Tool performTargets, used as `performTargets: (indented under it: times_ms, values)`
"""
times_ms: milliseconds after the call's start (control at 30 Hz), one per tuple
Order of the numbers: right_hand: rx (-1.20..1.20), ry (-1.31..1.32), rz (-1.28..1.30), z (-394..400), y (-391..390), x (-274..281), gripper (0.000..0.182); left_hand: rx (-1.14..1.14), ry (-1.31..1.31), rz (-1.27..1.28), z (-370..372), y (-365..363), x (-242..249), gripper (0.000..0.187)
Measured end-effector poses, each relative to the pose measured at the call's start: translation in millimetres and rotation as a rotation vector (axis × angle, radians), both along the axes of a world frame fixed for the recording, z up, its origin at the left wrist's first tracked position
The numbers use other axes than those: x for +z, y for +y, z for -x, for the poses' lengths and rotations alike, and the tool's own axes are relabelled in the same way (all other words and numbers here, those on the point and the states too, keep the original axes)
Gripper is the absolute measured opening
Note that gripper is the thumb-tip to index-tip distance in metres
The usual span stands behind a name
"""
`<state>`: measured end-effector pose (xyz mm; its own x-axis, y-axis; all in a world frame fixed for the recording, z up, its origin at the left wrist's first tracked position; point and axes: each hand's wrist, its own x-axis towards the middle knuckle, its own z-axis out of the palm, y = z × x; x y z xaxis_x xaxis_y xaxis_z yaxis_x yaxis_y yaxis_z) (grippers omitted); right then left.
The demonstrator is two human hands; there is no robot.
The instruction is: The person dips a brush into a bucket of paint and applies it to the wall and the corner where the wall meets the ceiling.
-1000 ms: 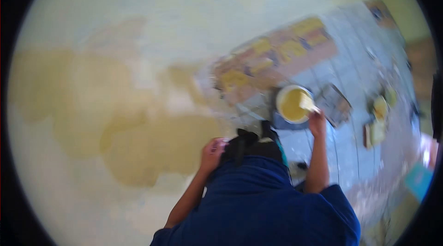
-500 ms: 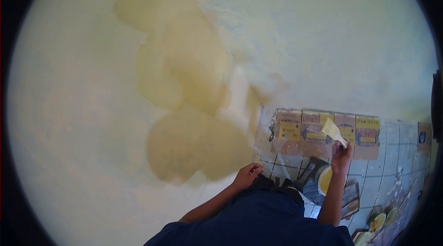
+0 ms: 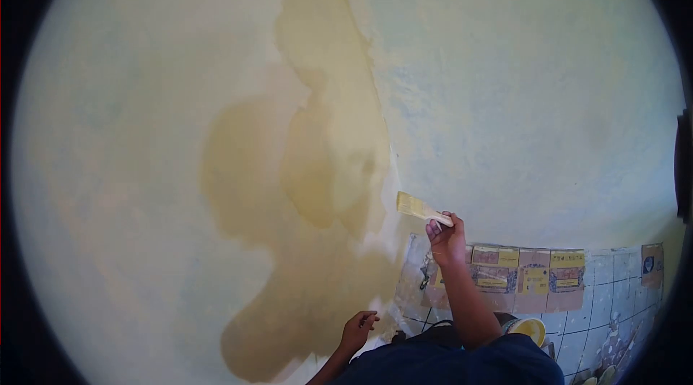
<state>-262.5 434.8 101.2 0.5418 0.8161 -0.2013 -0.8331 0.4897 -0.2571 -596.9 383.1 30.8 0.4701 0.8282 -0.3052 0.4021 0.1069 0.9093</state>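
Observation:
My right hand point(image 3: 449, 242) is closed around the pale handle of a wide paintbrush point(image 3: 416, 206). The brush is raised to the corner line between two walls, its yellow bristles pointing left at the edge of a freshly coated yellow strip point(image 3: 339, 89). Lower down, my left hand point(image 3: 357, 331) hangs near the left wall point(image 3: 130, 168), holding nothing, its fingers loosely bent and apart. Below my right forearm is a bucket of yellow paint point(image 3: 533, 329), partly hidden by my body.
Flattened cardboard point(image 3: 530, 280) lies along the foot of the right wall point(image 3: 520, 110). The tiled floor point(image 3: 603, 298) has paint splashes. Another cardboard piece point(image 3: 652, 266) sits farther right. Shadows of me fall across the left wall.
My right hand has lifted the paintbrush up and left, from above the cardboard to the wall corner. My left hand has moved lower and left, and the view has tilted up.

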Motion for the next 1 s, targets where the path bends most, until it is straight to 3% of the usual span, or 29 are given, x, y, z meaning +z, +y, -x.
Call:
performTargets:
  times_ms: [233, 400, 533, 767, 1000]
  values:
    - [-0.043, -0.011, 0.002, 23, 13, 7, 0.021, 0.014, -0.036, -0.036, 40, -2, -10, 0.026]
    - [-0.099, -0.002, 0.118, 3, 22, -39, 0.025, 0.173, -0.062, 0.061, 41, 19, -13, 0.024]
    - [-0.156, 0.075, 0.194, -13, 24, -103, 0.026, 0.153, -0.127, 0.046, 35, 43, -24, 0.022]
    - [-0.128, 0.125, 0.424, -53, 0, -192, 0.027, 0.144, -0.052, 0.055, -49, 68, -40, 0.02]
    - [0.006, 0.065, 0.474, -123, 19, -230, 0.03, 0.168, -0.045, 0.051, -142, 99, -71, 0.022]
